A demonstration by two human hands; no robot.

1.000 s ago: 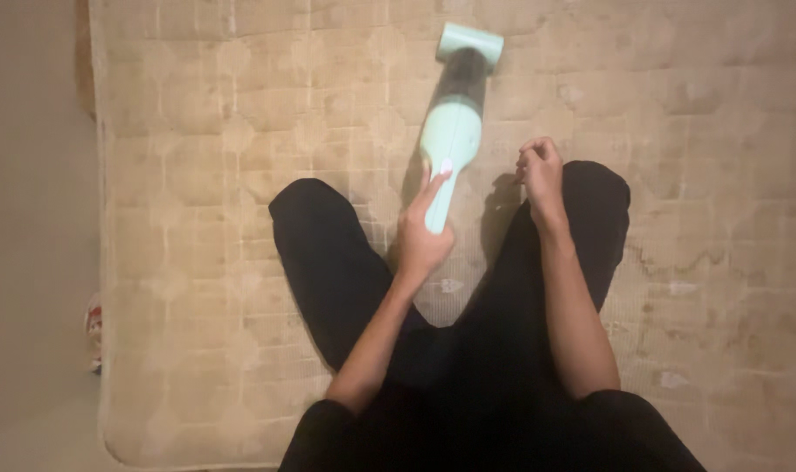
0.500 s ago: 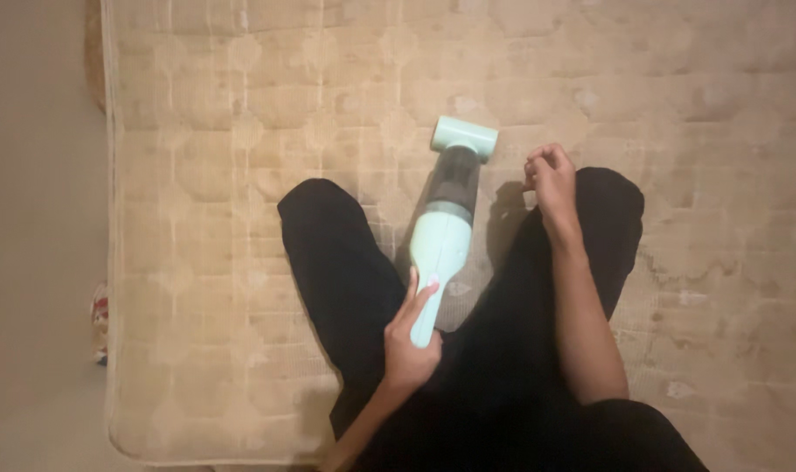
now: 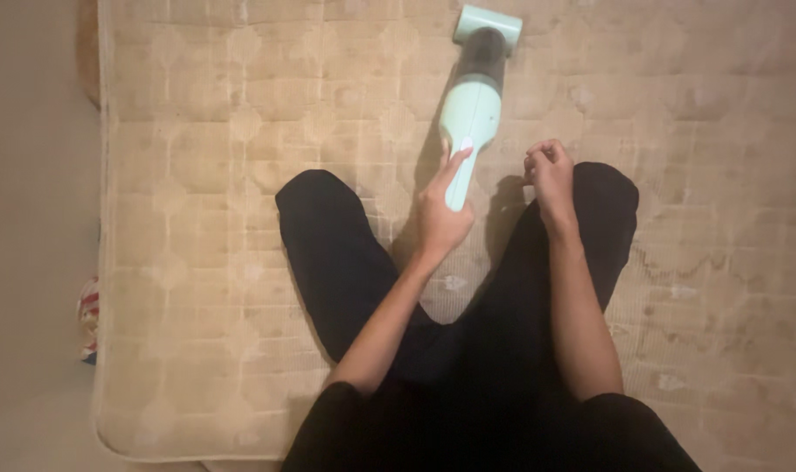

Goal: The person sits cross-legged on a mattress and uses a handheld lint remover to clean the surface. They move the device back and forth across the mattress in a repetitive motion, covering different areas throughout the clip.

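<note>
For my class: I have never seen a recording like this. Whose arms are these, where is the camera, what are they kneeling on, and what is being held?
The camera sits on a person's head and looks down, so the arms and the black trousers belong to the wearer, who kneels on a worn beige quilted mattress. The left hand grips the handle of a mint-green handheld vacuum, arm stretched forward, with the nozzle pressed on the mattress near the top edge of the picture. The right hand is curled loosely, resting at the right knee; whether it holds anything cannot be seen. A small red-and-white object lies on the floor beside the mattress.
</note>
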